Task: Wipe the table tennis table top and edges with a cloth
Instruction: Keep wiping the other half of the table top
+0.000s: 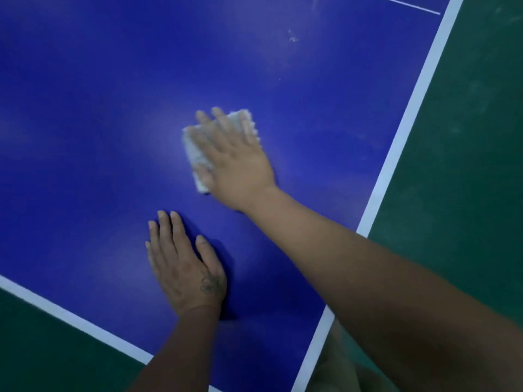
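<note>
The blue table tennis table (pixel 85 137) fills most of the head view, and its white border lines meet at a corner near the bottom. A folded white cloth (pixel 198 154) lies on the blue top near the middle. My right hand (pixel 235 159) lies flat on the cloth with straight fingers and presses it down; the hand is blurred. My left hand (pixel 184 267) rests flat on the table top nearer to me, fingers straight, holding nothing.
The white edge line (pixel 407 128) runs along the table's right side, and another white edge line (pixel 56 309) along the near left side. Green floor (pixel 467 137) lies beyond both edges. A few pale specks (pixel 293 38) mark the top farther away.
</note>
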